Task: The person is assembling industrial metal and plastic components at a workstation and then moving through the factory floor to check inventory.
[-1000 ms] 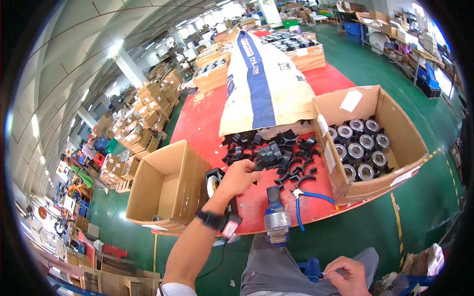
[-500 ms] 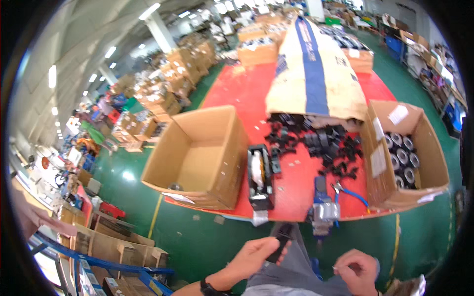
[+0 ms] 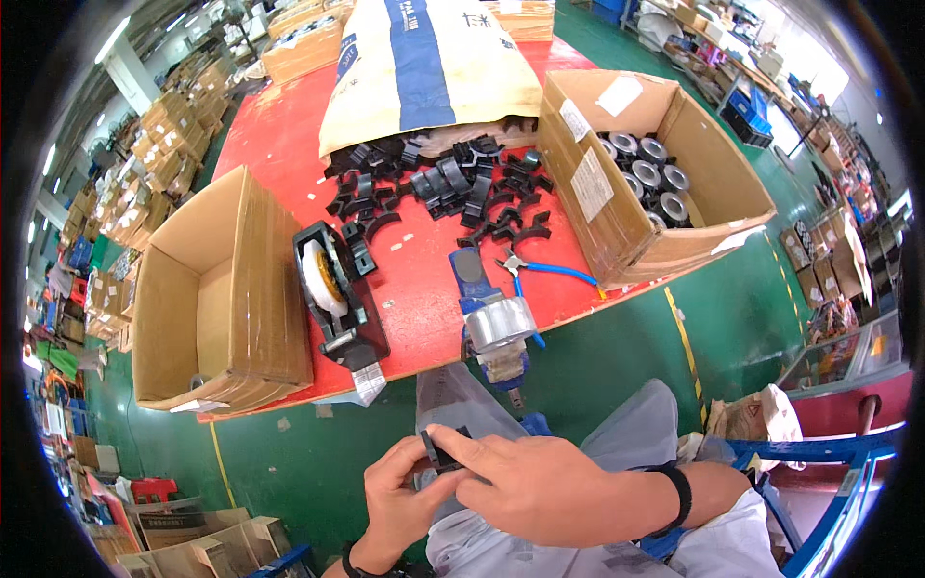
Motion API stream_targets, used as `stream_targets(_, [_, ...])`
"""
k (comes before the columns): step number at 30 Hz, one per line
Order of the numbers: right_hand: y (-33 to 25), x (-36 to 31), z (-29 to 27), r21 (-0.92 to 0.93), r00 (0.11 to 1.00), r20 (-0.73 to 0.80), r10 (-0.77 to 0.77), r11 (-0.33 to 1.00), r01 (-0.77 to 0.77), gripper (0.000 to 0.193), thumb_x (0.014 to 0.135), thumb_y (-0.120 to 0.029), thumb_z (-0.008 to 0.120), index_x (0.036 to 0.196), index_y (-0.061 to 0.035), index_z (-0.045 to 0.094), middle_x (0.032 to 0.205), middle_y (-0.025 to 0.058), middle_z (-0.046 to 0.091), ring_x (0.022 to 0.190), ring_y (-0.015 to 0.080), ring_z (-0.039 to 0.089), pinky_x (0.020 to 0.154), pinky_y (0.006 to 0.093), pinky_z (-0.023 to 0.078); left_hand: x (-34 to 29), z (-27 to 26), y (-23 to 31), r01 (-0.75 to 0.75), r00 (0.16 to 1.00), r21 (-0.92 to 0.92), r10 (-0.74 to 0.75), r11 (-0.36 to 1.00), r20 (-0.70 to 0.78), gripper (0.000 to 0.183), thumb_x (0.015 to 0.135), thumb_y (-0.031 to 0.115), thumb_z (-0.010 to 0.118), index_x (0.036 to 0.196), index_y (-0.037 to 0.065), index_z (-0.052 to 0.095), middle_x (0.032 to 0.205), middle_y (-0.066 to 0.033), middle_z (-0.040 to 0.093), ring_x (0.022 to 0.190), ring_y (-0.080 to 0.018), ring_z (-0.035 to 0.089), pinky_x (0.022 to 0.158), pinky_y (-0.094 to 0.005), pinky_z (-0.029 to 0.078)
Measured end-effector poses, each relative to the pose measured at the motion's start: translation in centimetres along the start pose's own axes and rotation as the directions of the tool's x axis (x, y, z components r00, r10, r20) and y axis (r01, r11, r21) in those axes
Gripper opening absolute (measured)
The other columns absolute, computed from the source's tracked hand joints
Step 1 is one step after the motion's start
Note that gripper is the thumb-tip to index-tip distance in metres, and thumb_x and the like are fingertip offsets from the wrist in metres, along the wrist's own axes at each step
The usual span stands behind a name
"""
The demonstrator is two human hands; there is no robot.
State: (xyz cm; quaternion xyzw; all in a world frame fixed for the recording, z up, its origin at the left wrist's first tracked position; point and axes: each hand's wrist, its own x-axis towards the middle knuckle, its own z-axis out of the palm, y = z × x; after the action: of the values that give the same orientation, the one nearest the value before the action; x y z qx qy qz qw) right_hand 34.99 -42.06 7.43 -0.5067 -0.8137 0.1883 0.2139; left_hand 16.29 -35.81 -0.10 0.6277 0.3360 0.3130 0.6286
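A worker's two bare hands are meeting above the lap, just short of a red table (image 3: 260, 135), with one small black plastic part (image 3: 441, 457) sitting between them. The left hand (image 3: 400, 493) is pinching the part between thumb and fingers, while the right hand (image 3: 540, 486) is reaching over from the other side, its fingertips resting on the piece; whether its hidden thumb is gripping too, one cannot tell. Fingers are covering much of the part's shape.

On the table, two open cartons are flanking the work area. The left carton (image 3: 270, 303) is holding one small round object near its front corner; the right carton (image 3: 665, 255) is holding at least seven silver-faced rings (image 3: 646, 176). Between them, curved black pieces are lying in a heap (image 3: 448, 183), too tangled to count, with one pale sack (image 3: 491, 87) with a blue stripe covering its far edge. One black tape dispenser (image 3: 364, 332) is standing beside the left carton. One blue fixture (image 3: 499, 328) carrying a silvery drum is standing between the hands and the heap, and one pair of blue-handled pliers (image 3: 559, 273) is lying just beside it.
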Motion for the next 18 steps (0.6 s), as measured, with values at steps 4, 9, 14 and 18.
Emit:
stream_targets(4, [-1.1,-0.4,0.4,-0.161,1.0,0.026,-0.002,0.987,0.006,0.017,0.073,-0.014,0.06,0.082,0.0006,0.058,0.128,0.0328,0.049,0.079,0.0211,0.061,0.06,0.0289,0.049,0.0,0.5,0.6,0.068,0.997,0.129,-0.061,0.989,-0.055,0.04,0.071,-0.004,0.077,0.108,-0.004,0.064,0.097,-0.0095,0.064,0.09,-0.0149,0.063,0.079,-0.0287,0.054])
stream_targets(9, [-1.5,-0.9,-0.5,-0.102,0.989,0.096,0.112,0.99,-0.102,0.014,0.074,-0.015,0.062,0.084,-0.0064,0.059,0.097,0.0086,0.063,0.074,0.0165,0.06,0.062,0.0306,0.044,-0.6,-0.1,-0.9,0.131,0.99,0.076,-0.126,0.988,-0.07,0.038,0.072,-0.004,0.077,0.107,-0.005,0.063,0.098,-0.0086,0.065,0.089,-0.0133,0.063,0.077,-0.0274,0.054])
stream_targets(14, [1.1,1.1,1.0,0.198,0.893,-0.409,0.188,0.974,-0.114,0.014,0.078,-0.014,0.066,0.088,-0.0087,0.059,0.083,0.003,0.058,0.075,0.0204,0.06,0.063,0.0321,0.044,-0.4,0.5,0.5,0.119,0.992,-0.136,-0.122,0.983,-0.013,0.036,0.074,-0.005,0.076,0.107,-0.006,0.062,0.102,-0.0074,0.064,0.09,-0.012,0.061,0.081,-0.0265,0.05])
stream_targets(18, [1.4,1.9,2.2,0.273,0.88,-0.413,0.236,0.953,-0.127,0.012,0.077,-0.006,0.068,0.088,-0.0069,0.063,0.085,0.0046,0.063,0.075,0.0229,0.062,0.063,0.0326,0.047,-1.0,0.2,-0.8,0.127,0.991,-0.147,-0.132,0.981,-0.022,0.038,0.072,-0.005,0.077,0.107,-0.006,0.062,0.102,-0.0082,0.064,0.092,-0.0128,0.061,0.081,-0.0268,0.05])
